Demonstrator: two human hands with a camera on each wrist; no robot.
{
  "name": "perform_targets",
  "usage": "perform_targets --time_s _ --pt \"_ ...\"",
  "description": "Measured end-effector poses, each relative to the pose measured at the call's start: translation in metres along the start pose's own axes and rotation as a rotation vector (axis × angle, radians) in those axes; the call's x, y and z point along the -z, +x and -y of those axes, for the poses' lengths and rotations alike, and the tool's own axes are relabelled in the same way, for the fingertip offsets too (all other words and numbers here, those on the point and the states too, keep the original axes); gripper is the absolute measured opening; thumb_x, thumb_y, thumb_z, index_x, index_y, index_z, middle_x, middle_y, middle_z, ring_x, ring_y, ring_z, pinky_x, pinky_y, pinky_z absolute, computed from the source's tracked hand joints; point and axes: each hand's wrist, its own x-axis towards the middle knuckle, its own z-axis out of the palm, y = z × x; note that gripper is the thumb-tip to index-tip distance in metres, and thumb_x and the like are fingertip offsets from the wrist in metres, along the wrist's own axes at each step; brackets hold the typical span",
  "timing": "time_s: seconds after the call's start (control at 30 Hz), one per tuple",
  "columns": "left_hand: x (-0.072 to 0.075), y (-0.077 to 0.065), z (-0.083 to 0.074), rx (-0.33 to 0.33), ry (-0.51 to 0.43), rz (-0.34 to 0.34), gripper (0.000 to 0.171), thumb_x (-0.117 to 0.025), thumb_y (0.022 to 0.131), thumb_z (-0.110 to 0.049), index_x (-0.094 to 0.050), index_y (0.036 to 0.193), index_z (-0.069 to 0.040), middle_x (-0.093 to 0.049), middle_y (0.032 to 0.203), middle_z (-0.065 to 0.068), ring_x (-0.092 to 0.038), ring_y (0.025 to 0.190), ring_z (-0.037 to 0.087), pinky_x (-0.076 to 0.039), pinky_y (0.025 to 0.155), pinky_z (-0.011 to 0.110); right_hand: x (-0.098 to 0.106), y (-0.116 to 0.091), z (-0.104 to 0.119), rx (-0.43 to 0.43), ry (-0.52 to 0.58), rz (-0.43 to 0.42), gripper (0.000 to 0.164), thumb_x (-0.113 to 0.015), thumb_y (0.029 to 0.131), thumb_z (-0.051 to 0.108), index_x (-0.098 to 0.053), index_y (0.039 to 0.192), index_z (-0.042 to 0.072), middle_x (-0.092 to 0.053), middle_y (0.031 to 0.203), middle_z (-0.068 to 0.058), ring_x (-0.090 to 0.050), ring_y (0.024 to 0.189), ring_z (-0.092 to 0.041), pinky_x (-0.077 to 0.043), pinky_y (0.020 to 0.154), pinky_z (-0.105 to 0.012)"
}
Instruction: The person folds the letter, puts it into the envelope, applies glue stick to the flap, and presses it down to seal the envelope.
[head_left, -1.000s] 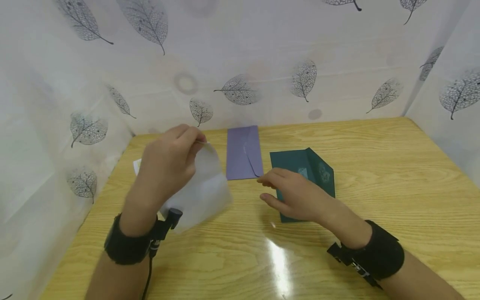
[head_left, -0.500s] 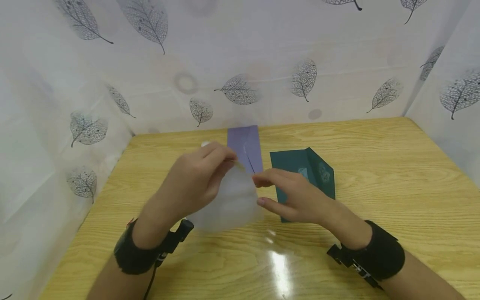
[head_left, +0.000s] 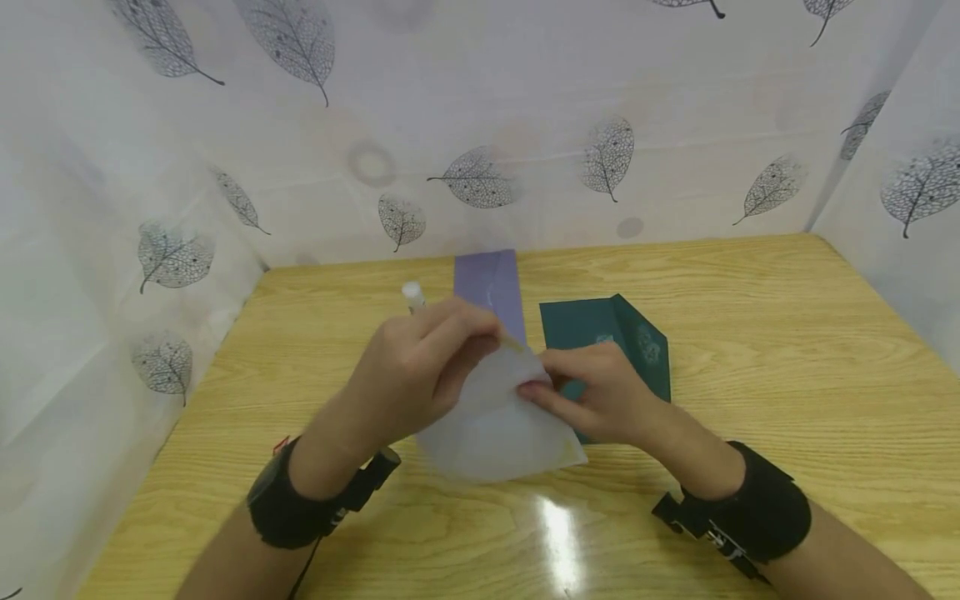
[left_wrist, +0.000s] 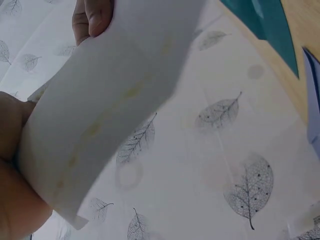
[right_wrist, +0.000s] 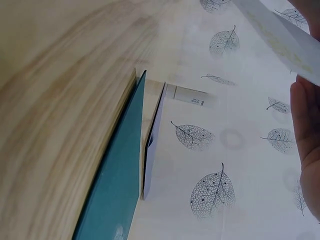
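Observation:
A thin white sheet of paper hangs tilted between my two hands over the table. My left hand pinches its upper edge between thumb and fingers. My right hand pinches the right-hand edge, the thumb lying on the near face. Yellowish smears run along the paper in the left wrist view. Beyond my right hand lies a dark green envelope with its flap raised on the right, partly covered by the hand. Farther back is a purple envelope, its lower part hidden behind the paper and hands.
A white tube with a pale cap stands just behind my left hand; the right wrist view shows print on the tube. Leaf-patterned cloth hangs behind and beside the wooden table.
My left hand has carried the paper rightward from the table's left side. My right hand has closed onto its edge. The white tube behind has come into view.

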Motion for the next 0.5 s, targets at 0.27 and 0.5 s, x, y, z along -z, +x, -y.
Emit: perform_targets --time_s 0.27,0.5 --pt "0.013 0.001 0.001 -0.004 0.015 0.052 0.03 -0.084 0.077 -0.014 -0.065 0.097 -0.003 -0.068 0.088 0.006 -0.068 0.076 0.015 -0.056 0.063 0.025 0.004 0.003 0.001 -0.018 -0.112 -0.125 0.032 -0.058 0.101 0.03 -0.071 0.096 0.001 -0.073 0.078 -0.007 -0.069 0.059 -0.01 -0.054 0.055 -0.017" --pt "0.022 0.0 -0.002 0.031 0.027 0.152 0.024 -0.085 0.077 -0.013 -0.068 0.091 -0.006 -0.066 0.087 0.003 -0.064 0.074 0.012 -0.054 0.063 0.024 0.008 0.003 -0.001 -0.075 -0.106 -0.172 0.028 -0.061 0.1 0.027 -0.074 0.097 0.002 -0.076 0.087 -0.012 -0.074 0.07 -0.013 -0.056 0.06 -0.018"
